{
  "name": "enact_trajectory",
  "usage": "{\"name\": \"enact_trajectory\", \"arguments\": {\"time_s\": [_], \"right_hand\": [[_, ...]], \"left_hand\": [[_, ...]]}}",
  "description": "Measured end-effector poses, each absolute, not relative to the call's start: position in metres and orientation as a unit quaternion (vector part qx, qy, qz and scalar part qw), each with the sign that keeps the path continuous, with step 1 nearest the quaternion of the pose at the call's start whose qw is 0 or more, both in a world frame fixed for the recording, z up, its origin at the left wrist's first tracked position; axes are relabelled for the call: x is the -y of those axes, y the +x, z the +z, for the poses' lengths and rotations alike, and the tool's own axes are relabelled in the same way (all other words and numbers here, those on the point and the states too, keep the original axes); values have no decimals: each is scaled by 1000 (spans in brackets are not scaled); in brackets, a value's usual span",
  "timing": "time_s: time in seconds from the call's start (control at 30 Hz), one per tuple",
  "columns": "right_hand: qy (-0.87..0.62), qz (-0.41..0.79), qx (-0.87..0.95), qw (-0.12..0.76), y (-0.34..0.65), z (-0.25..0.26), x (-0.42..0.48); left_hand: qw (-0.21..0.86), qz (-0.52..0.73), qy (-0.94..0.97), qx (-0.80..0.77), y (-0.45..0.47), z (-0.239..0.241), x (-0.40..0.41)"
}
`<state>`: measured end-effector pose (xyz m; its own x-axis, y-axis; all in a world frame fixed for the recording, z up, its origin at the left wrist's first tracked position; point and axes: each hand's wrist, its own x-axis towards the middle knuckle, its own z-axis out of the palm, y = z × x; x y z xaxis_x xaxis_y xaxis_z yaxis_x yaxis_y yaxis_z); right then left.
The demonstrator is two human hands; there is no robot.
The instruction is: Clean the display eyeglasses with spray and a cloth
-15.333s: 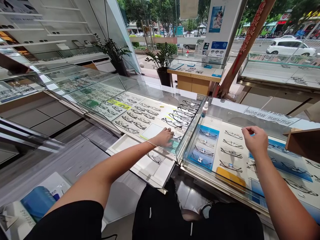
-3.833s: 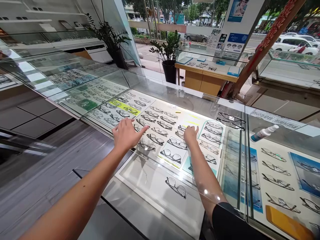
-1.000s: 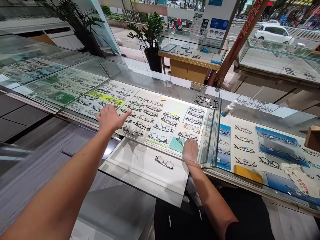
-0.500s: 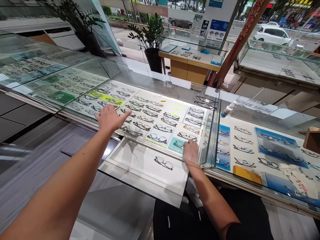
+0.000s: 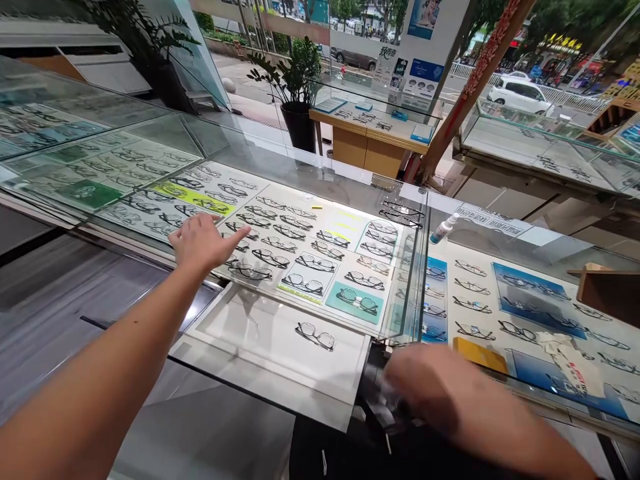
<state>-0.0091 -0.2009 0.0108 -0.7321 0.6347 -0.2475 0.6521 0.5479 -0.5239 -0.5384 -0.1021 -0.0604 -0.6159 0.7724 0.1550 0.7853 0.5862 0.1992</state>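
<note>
Plainly the thing nearest the hands is the lone pair of glasses (image 5: 315, 335), lying flat on the white tray (image 5: 240, 333), right of the tray's middle and well apart from everything else. The tray juts toward the person from under the glass top (image 5: 345, 190) of the counter. The left hand (image 5: 200, 243) rests on that glass beyond the tray's far left corner, palm down, fingers loosely spread, forefinger stretched out, gripping nothing. The right hand (image 5: 430, 390) hangs low, just off the tray's near right corner. It is so blurred that I cannot tell whether its fingers are curled or slack, or whether they hold anything. The glasses look like a thin, dark wire frame, so I judge them very light, springy rather than stiff, and easily bent or smudged. The safest hold would be a light pinch at the bridge or at an outer hinge, keeping off the lenses. On the smooth white tray they would probably slide at a nudge. Their long axis, lens to lens, runs about parallel to the tray's front edge, the right lens a little nearer the person. Whether the temples are folded is too small to tell. Beyond the tray's far edge, under the glass, rows of other frames (image 5: 300, 240) lie the same way.
</note>
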Motion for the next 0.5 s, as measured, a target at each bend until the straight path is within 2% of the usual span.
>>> {"name": "enact_trajectory", "arguments": {"time_s": [0.13,0.27,0.37,0.5], "right_hand": [[403,-86,-911,24,-33,86,88],[504,58,-855,109,-89,87,-36],[521,58,-840,140,-108,66,-96],[535,25,-829,164,-103,41,-128]], "left_hand": [[25,-124,-435,891,-537,-59,102],[22,-127,-436,891,-533,-55,104],[24,-129,-435,891,-532,-53,105],[28,-137,-434,890,-532,-53,105]]}}
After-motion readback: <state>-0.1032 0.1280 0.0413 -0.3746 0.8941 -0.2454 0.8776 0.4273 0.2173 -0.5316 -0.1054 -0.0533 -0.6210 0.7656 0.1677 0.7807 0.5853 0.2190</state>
